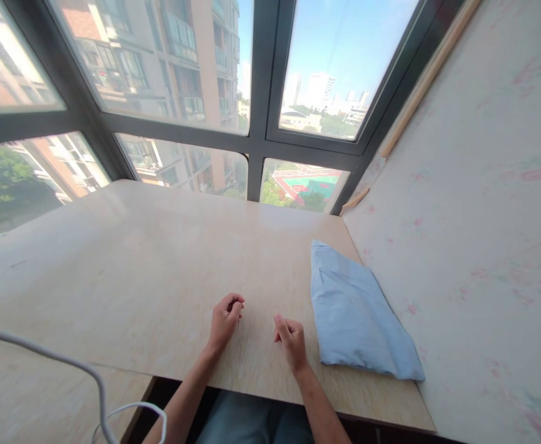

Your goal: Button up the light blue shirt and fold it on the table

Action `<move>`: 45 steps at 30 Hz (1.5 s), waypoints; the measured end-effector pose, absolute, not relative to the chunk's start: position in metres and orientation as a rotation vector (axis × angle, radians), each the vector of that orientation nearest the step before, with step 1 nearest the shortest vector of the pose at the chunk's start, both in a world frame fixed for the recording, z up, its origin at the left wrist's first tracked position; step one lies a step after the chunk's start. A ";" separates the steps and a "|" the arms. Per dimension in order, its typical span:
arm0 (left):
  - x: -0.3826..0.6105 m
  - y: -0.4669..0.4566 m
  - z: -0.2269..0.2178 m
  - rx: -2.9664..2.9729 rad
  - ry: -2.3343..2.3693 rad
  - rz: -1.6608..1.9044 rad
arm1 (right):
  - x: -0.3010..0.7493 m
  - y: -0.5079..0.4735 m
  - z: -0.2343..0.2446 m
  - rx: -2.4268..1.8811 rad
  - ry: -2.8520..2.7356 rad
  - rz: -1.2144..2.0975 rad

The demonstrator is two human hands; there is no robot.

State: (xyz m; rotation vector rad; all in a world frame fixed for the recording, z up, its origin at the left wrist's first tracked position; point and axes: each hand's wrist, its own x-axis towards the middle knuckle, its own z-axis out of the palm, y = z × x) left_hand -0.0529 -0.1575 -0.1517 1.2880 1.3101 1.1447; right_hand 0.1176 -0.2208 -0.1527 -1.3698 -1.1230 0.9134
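My left hand (pixel 225 319) rests on the pale wooden tabletop (pixel 136 265) near its front edge, fingers curled into a loose fist with nothing visible in them. My right hand (pixel 291 341) lies a short way to its right, fingers also curled in and holding nothing I can see. A folded light-blue cloth (pixel 356 311) lies flat on the table just right of my right hand, apart from it. Neither hand touches the cloth.
A pale patterned wall (pixel 474 234) rises along the table's right side. Dark-framed windows (pixel 259 98) stand behind the table's far edge. A white cable (pixel 90 376) loops at the lower left. A wooden strip (pixel 418 92) leans in the right corner.
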 end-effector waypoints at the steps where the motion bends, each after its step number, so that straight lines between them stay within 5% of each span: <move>1: -0.052 -0.157 -0.152 1.295 1.322 1.141 | 0.121 -0.222 -0.152 -1.360 -1.103 0.932; 45: -0.060 -0.175 -0.152 1.368 1.457 1.100 | 0.121 -0.211 -0.154 -1.336 -1.134 0.983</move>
